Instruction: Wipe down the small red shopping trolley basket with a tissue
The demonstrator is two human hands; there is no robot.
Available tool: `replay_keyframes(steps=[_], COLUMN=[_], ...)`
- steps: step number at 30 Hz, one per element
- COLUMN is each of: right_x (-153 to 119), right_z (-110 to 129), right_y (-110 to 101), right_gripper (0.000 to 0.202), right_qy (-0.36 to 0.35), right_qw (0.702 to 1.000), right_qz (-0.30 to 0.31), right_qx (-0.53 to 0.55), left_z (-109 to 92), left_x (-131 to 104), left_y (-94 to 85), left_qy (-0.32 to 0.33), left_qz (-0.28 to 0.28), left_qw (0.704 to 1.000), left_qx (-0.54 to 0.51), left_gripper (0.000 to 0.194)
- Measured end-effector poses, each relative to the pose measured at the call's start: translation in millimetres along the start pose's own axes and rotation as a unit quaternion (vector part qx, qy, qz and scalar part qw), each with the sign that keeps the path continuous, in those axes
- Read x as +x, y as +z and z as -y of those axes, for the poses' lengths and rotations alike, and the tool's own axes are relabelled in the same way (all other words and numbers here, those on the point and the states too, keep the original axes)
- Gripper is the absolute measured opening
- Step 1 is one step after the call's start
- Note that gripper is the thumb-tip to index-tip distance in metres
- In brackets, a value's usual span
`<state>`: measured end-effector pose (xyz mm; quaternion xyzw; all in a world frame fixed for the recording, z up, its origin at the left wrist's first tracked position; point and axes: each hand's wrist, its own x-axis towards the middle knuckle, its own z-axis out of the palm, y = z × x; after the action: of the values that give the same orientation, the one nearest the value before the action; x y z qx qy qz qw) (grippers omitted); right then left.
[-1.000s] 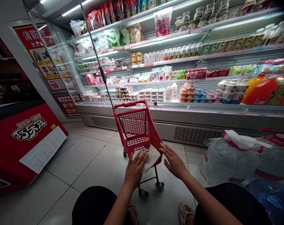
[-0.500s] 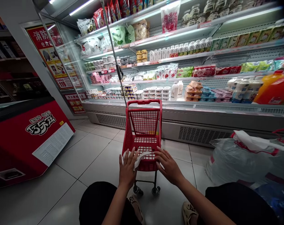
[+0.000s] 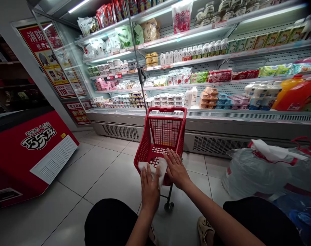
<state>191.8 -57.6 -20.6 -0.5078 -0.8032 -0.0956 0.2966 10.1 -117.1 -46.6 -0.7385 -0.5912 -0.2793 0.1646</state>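
Observation:
A small red shopping cart [image 3: 167, 131] stands in front of me, turned slightly, its near rim under my hands. A white cloth [image 3: 162, 167] lies over that rim. My left hand [image 3: 150, 186] rests on the cloth with its fingers spread. Just to the right, my right hand [image 3: 176, 169] has its fingers stretched out over the near right part of the basket, beside the cloth's edge. What its palm touches is hidden.
An open refrigerated shelf [image 3: 135, 119] with packaged goods runs behind the cart. At left stands a red freezer [image 3: 14, 164]. Plastic-wrapped bundles [image 3: 258, 171] sit at right. A thin pole [image 3: 135, 44] rises behind the cart. My knees flank the grey tiled floor [image 3: 104, 177].
The cart has shifted right and turned. My left hand has moved right with the cloth, which now looks more spread out. My right hand has come closer to the left one.

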Motion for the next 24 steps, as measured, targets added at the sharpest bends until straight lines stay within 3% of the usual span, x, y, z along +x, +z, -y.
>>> replay_keyframes(steps=[3,7,10,13,15,19,22,24], right_x=[-4.9,-10.1,-11.3,-11.6,-13.2,-18.3,-13.1,-2.2], right_z=[-1.6,-3.9,-2.7,1.0,4.1,4.0,-12.4,-31.3], right_y=[-4.0,-6.6,-7.4,-7.3,-6.5,-7.4,-14.4,-20.5], right_gripper=[0.085,0.087,0.087,0.088,0.088,0.081,0.073,0.067], right_qy=[-0.003,-0.002,0.001,0.007,0.013,0.022,-0.003,-0.015], right_qw=[1.0,1.0,1.0,1.0,1.0,0.999,1.0,0.999], right_qz=[0.005,0.016,0.013,0.004,-0.002,-0.004,0.009,0.013], right_qx=[0.011,0.011,0.015,0.025,0.028,0.023,0.029,0.031], left_z=[0.9,45.4,86.2,104.0,95.3,47.3,20.0,15.7], left_x=[-3.5,7.9,26.9,43.2,45.0,24.4,6.5,1.3], left_y=[-2.0,-10.4,-16.7,-17.2,-12.9,-0.8,1.6,-0.4], left_qy=[0.063,0.157,0.131,0.072,0.06,0.062,0.044,0.048], left_qz=[0.027,0.066,0.074,0.058,0.045,0.035,0.037,0.046], left_qw=[0.998,0.985,0.988,0.995,0.996,0.997,0.997,0.995], left_qx=[-0.001,0.005,0.026,0.049,0.043,-0.025,-0.052,-0.07], left_gripper=[0.089,0.087,0.086,0.077,0.078,0.088,0.091,0.092])
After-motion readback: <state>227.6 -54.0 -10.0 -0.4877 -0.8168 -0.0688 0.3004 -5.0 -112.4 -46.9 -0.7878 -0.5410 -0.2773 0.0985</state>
